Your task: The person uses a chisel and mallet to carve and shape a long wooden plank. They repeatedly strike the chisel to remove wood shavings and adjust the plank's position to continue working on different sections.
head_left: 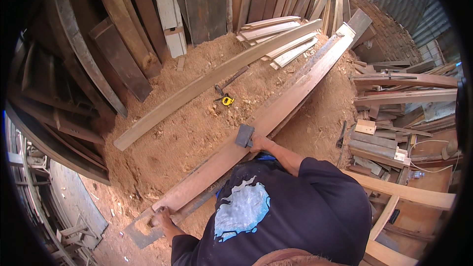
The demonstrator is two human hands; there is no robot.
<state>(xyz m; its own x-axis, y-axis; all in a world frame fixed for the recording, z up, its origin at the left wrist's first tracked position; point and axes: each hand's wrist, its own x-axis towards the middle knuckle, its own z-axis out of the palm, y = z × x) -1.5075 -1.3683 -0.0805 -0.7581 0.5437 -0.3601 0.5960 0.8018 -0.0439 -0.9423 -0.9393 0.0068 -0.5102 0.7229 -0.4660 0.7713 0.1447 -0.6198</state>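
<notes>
A long, smooth reddish plank (256, 123) lies slantwise over a mound of coarse sawdust (187, 133), its near end by the person's body and its far end among stacked boards. The right hand (257, 143) grips a flat grey block (244, 135) pressed on the plank's face, while the left hand (160, 215) clutches the plank's near end. Beyond, a paler curved board (207, 83) and a small yellow tape measure (227, 100) rest on the sawdust.

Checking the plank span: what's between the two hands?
Head view: only bare plank between left hand at its near end and right hand, which holds a grey block.
</notes>
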